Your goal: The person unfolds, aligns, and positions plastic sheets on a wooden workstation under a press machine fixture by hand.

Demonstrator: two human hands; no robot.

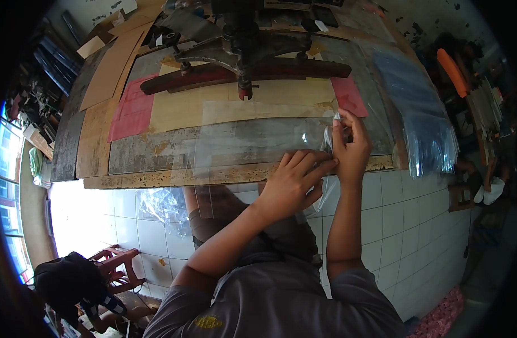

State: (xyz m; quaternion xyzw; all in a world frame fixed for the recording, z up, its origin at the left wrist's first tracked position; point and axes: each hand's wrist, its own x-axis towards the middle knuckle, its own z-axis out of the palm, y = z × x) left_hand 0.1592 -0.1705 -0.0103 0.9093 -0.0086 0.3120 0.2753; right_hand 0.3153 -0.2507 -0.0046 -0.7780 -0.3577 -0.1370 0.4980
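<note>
A clear plastic sheet (258,132) lies across the front of the worktable and hangs over its near edge. My right hand (352,147) pinches the sheet's right edge between thumb and fingertips, by the end of a cream strip (213,109). Beside it, my left hand (295,181) has its fingers bent around the same edge, lower down, close to my right wrist. The plastic is creased and shiny between the two hands. Above the sheet stands a heat-sealing press with a long dark red bar (191,79).
Pink cloth pieces (132,107) flank the cream strip. Stacked clear plastic bags (424,124) hang over the table's right side. Cardboard (115,67) covers the left side. A red stool (120,267) and a black bundle (72,281) are at lower left. Another person (489,183) sits at far right.
</note>
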